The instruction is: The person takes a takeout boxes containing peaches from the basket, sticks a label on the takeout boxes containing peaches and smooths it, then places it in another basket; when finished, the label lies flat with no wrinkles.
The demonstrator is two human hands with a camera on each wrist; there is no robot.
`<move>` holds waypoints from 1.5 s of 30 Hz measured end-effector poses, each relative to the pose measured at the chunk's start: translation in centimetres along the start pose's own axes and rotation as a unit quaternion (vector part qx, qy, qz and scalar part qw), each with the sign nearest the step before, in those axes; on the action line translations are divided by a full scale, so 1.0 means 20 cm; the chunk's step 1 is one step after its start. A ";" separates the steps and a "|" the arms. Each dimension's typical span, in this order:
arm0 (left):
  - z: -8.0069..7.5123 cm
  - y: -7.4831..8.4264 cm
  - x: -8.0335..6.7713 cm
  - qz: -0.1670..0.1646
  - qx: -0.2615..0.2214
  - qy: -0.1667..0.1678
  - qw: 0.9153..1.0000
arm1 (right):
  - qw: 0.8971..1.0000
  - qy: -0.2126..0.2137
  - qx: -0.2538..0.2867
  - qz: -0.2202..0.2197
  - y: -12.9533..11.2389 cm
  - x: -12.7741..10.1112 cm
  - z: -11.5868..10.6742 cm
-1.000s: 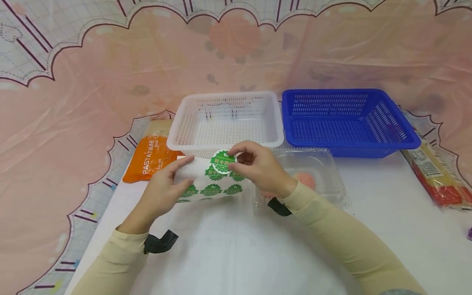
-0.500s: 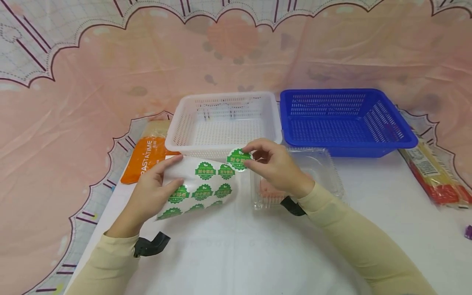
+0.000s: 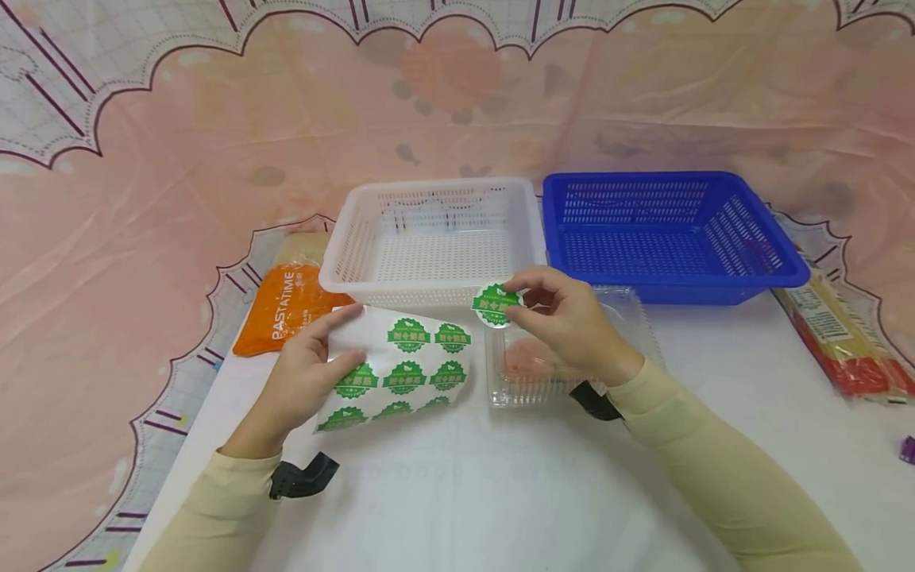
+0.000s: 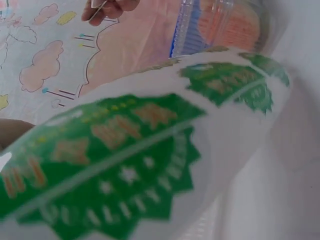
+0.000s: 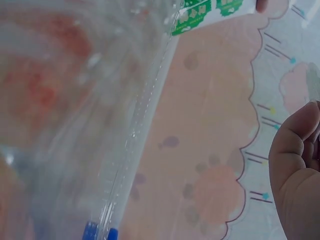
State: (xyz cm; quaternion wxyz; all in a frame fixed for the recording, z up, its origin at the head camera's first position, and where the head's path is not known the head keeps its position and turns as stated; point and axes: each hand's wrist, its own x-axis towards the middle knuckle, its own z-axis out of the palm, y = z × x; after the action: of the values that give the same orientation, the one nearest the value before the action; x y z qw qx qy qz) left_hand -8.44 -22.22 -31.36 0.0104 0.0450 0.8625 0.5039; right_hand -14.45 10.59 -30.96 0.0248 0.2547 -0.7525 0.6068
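Green sticker (image 3: 495,304) peeled, pinched by right hand (image 3: 572,330); left hand (image 3: 303,381) grips sheet (image 3: 400,365); clear box (image 3: 629,326) unlabelled

- Both arms are covered to the wrist by long, close-fitting sleeves of a pale cream-yellow cloth.
- Soft creases are seen in the left sleeve (image 3: 214,516) near the cuff, and in the right sleeve (image 3: 715,477) along the forearm.
- A black strap (image 3: 303,477) is worn at the left wrist, with a loose end jutting out.
- A second black strap (image 3: 595,401) is worn at the right wrist.
- The left hand (image 3: 296,389) and right hand (image 3: 572,326) are left bare, with no rings or gloves seen.
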 end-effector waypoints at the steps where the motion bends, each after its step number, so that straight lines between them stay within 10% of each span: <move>1: 0.01 -0.01 0.00 -0.004 -0.007 -0.003 1.000 | 1.000 0.001 -0.002 0.000 0.00 -0.01 -0.01; 19: 0.04 -0.20 0.11 -0.096 0.002 -0.013 0.995 | 1.000 0.016 -0.016 -0.002 0.03 -0.03 -0.07; 45: 0.01 -0.41 0.24 -0.147 0.036 -0.008 0.988 | 0.999 0.036 -0.023 0.028 0.02 -0.06 -0.13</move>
State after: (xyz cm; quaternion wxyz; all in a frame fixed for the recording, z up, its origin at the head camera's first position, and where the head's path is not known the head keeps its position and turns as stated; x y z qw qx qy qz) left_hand -13.76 -25.61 -38.41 0.0898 -0.0777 0.8773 0.4651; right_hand -14.36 13.40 -31.13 0.0406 0.2106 -0.7719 0.5985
